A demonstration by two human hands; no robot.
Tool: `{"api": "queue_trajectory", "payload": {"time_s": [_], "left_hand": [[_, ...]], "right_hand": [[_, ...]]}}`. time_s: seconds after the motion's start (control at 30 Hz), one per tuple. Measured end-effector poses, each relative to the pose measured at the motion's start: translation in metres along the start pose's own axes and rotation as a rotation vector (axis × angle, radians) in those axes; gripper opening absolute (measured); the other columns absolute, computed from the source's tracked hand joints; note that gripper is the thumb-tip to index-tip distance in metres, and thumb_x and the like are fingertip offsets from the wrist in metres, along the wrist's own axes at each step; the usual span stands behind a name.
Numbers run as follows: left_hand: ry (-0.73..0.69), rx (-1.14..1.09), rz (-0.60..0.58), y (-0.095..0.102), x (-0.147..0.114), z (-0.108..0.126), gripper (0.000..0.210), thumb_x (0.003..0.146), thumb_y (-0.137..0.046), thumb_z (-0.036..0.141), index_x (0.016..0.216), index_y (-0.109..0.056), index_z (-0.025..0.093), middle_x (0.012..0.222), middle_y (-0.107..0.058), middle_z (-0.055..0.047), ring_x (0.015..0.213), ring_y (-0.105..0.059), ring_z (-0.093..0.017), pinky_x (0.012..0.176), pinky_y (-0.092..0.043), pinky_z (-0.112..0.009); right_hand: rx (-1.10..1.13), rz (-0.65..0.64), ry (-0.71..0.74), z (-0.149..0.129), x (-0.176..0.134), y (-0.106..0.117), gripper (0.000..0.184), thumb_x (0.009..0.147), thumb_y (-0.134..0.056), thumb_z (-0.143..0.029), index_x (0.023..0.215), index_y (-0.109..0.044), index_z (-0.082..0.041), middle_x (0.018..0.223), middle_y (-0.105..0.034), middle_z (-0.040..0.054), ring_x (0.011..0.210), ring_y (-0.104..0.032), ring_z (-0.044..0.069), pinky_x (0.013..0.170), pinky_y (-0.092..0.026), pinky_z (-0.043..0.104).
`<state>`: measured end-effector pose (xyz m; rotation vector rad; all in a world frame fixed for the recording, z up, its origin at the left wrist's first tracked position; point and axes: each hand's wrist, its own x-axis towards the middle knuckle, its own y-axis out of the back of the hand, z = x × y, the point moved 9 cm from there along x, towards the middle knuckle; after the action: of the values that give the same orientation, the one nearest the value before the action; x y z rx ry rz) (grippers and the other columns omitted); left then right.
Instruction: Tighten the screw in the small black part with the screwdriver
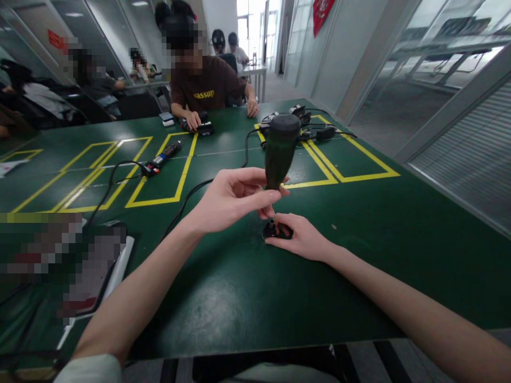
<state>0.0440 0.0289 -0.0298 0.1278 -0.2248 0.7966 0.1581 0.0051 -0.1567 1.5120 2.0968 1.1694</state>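
My left hand (231, 199) is closed, thumb and fingers around the narrow lower end of a dark, tapered tool handle (281, 146). The handle stands nearly upright with its broad rounded end on top; what is below the fingers is mostly hidden. Just beneath, my right hand (301, 236) rests on the green table (223, 298). Its fingers are closed on a small black part (270, 230) with a short, shiny round stub sticking up. I cannot make out the kind of either piece, nor whether the two touch.
Yellow tape outlines (159, 202) mark the table. Black cables and plugs (319, 132) lie behind the handle. A corded pen-shaped tool (163, 157) lies left. Blurred flat items (96, 271) sit at the near left. Across the table a person in a brown shirt (211, 85) handles a dark object.
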Motion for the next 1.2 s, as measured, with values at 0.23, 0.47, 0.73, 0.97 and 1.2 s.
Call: {"api": "queue_trajectory", "payload": {"time_s": [0.23,0.47,0.73,0.97,1.2], "left_hand": [[0.014,-0.083,0.139,0.014,0.007,-0.013,0.053,0.067,-0.097,0.033,0.096,-0.054,0.019,0.083,-0.077,0.002,0.043,-0.066,-0.009,0.043,-0.056,-0.018],[0.048,-0.109,0.012,0.008,0.006,-0.014,0.043,0.084,-0.084,0.037,0.118,-0.068,0.014,0.117,-0.08,-0.012,0.065,-0.077,-0.013,0.057,-0.062,-0.02],[0.051,-0.088,-0.036,0.001,0.002,-0.009,0.036,0.081,-0.087,0.034,0.101,-0.067,0.012,0.105,-0.082,-0.01,0.062,-0.075,-0.01,0.058,-0.062,-0.018],[0.08,-0.098,0.081,0.013,0.005,-0.017,0.053,0.074,-0.093,0.038,0.102,-0.052,0.019,0.083,-0.081,-0.001,0.05,-0.072,-0.012,0.047,-0.057,-0.017],[0.074,-0.083,-0.07,0.0,0.002,-0.012,0.043,0.09,-0.078,0.042,0.12,-0.07,0.013,0.12,-0.079,-0.015,0.074,-0.079,-0.016,0.064,-0.063,-0.022]], "right_hand": [[0.019,0.008,0.018,-0.001,0.0,0.001,0.036,0.088,-0.078,-0.043,0.077,-0.05,-0.022,0.067,-0.052,-0.0046,0.06,-0.048,0.014,0.062,-0.033,0.027],[0.0,0.009,0.026,-0.001,0.0,0.0,0.036,0.09,-0.075,-0.045,0.078,-0.05,-0.022,0.068,-0.054,-0.0037,0.06,-0.048,0.013,0.062,-0.034,0.027],[-0.012,0.019,0.018,0.0,-0.001,0.001,0.036,0.089,-0.077,-0.045,0.078,-0.052,-0.022,0.068,-0.054,-0.0035,0.062,-0.05,0.014,0.062,-0.034,0.027],[0.009,0.011,0.016,0.001,0.0,0.0,0.037,0.088,-0.078,-0.044,0.077,-0.05,-0.022,0.067,-0.051,-0.0045,0.06,-0.048,0.014,0.062,-0.033,0.026],[0.015,0.03,0.041,-0.002,-0.001,0.001,0.035,0.088,-0.079,-0.042,0.078,-0.052,-0.021,0.068,-0.053,-0.0042,0.061,-0.049,0.013,0.062,-0.034,0.026]]}}
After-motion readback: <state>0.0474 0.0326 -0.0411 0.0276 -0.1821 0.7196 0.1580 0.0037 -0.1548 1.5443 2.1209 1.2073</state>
